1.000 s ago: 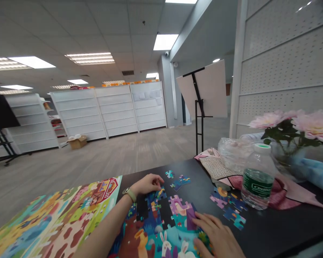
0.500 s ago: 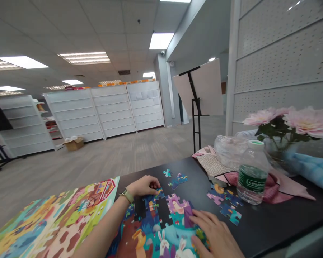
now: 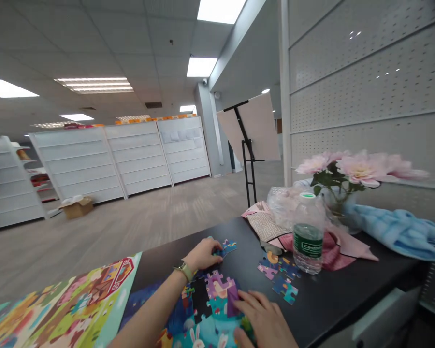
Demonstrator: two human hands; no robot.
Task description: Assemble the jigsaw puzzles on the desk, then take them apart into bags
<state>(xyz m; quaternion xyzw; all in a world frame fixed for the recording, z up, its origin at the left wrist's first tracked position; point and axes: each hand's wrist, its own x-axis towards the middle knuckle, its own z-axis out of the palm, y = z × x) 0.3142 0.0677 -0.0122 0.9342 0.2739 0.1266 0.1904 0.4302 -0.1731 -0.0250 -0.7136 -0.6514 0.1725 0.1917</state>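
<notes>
A half-built jigsaw puzzle with rabbits and bright colours lies on the black table. My left hand, a watch on its wrist, reaches past the puzzle's far edge, fingers curled on loose puzzle pieces. My right hand lies flat, fingers spread, on the puzzle's right edge, touching a purple piece. Several more loose pieces lie to the right, near a water bottle.
The colourful puzzle picture sheet lies at the left. Behind the bottle are patterned cloths, a plastic bag, a vase of pink flowers and a blue towel. An easel and white shelves stand beyond.
My left hand has slid from the puzzle's top edge out to the loose pieces farther along the table. The view has swung to the right. My right hand stays on the puzzle.
</notes>
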